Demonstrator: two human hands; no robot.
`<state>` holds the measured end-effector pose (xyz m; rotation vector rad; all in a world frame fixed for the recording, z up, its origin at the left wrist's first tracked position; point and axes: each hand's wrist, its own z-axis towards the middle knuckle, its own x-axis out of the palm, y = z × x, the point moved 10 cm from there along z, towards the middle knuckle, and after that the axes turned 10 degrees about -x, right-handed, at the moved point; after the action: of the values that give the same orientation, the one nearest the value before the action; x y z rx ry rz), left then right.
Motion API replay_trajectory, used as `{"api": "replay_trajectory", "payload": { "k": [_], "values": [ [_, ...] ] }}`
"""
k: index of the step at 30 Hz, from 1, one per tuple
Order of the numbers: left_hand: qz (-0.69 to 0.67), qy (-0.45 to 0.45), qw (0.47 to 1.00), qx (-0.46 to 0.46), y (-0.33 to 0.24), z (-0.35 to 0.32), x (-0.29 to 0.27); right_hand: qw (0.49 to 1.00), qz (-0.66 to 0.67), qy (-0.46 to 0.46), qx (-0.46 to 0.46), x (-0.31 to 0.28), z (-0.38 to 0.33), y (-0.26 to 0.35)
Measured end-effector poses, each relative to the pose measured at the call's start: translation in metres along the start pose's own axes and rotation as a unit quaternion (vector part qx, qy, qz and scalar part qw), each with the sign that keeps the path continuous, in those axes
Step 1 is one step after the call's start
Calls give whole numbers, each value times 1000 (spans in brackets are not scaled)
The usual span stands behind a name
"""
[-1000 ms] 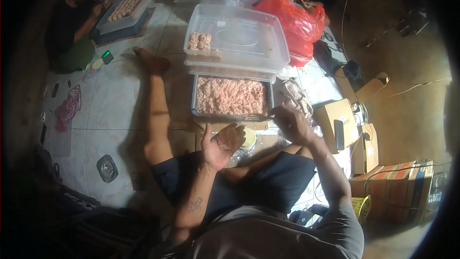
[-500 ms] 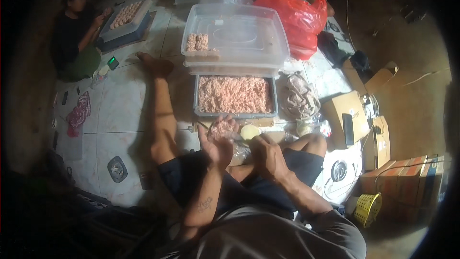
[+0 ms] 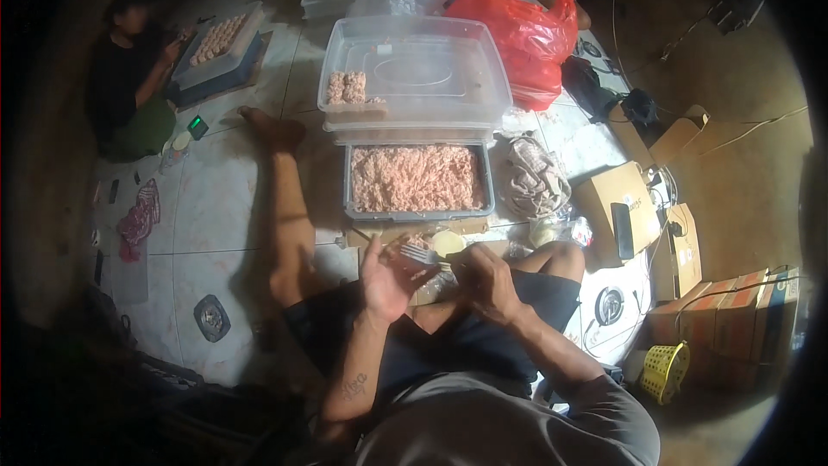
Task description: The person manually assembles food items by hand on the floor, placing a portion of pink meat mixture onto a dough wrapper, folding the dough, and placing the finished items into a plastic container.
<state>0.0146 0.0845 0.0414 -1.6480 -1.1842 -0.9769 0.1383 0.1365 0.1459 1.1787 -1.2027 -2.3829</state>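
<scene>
My left hand [image 3: 388, 283] is cupped, palm up, around some pink minced meat [image 3: 420, 242], which is partly hidden behind a fork. My right hand [image 3: 489, 280] grips the metal fork [image 3: 417, 253], its tines pointing left over the left hand. Just past the fork is a pale round stack of what look like dough wrappers [image 3: 448, 244]. Ahead of both hands stands a grey tub [image 3: 348, 185] filled with pink mince [image 3: 418, 178]. Behind it, a clear plastic box [image 3: 414, 116] holds a few shaped meat pieces [image 3: 348, 87] in its left corner.
Right of the tub lies a crumpled cloth [image 3: 535, 177]; a red plastic bag [image 3: 526, 43] sits farther back. Cardboard boxes [image 3: 612, 198] and a yellow basket [image 3: 664, 374] stand to the right. At far left, a person [image 3: 125, 69] sits beside a tray of shaped pieces [image 3: 217, 40].
The fork has swung into view over my left hand, covering part of the mince that lay exposed there. My left hand has turned and drawn slightly back. The whole view has shifted a little.
</scene>
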Motion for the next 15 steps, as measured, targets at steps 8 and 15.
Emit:
{"api": "replay_trajectory", "payload": {
  "k": [8, 15],
  "values": [
    [201, -51, 974, 92, -13, -4, -15, 886, 327, -127, 304, 28, -22, -68],
    [353, 9, 929, 113, -45, -36, 40, 823, 522, -1, 222, 33, 17, 2]
  ]
}}
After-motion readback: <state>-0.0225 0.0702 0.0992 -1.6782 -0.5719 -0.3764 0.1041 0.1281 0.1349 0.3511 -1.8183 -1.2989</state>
